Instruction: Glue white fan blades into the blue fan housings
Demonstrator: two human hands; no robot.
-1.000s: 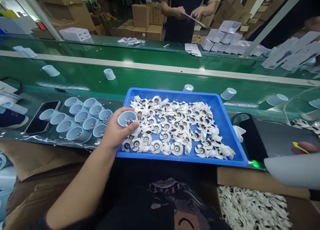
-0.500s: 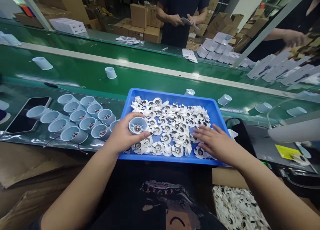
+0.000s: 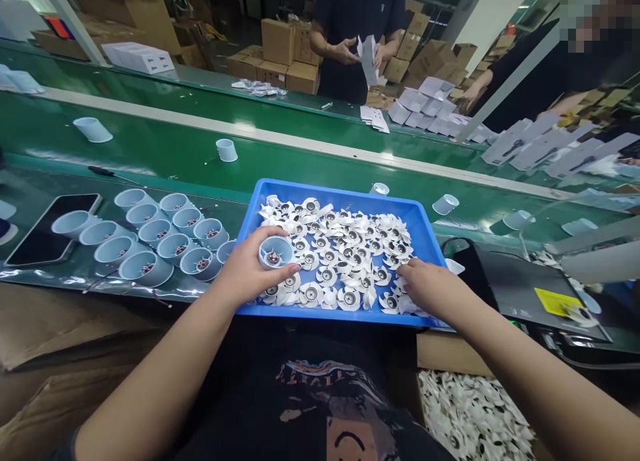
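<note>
My left hand [image 3: 246, 269] is wrapped round a light blue cup-shaped housing [image 3: 286, 246], its open end facing up. A small motor with copper windings [image 3: 273, 257] shows inside it. This hand is over the left side of a blue tray [image 3: 330, 315] full of loose white fan wheels [image 3: 349, 298]. At the tray's right side, my right hand [image 3: 431, 285] reaches down among the wheels with its fingers curled together. Whatever those fingertips hold is hidden.
Several light blue housings with motors [image 3: 145, 269] stand to the left, beside a phone [image 3: 55, 231]. More housings sit on the green conveyor [image 3: 300, 161]. A box of fan wheels [image 3: 475, 414] is below right. Across the line, a person [image 3: 357, 27] handles a white carton [image 3: 369, 61].
My right hand's fingers went from stretched out over the fan wheels to curled down among them. My left hand still holds the housing. The person opposite has unfolded a carton.
</note>
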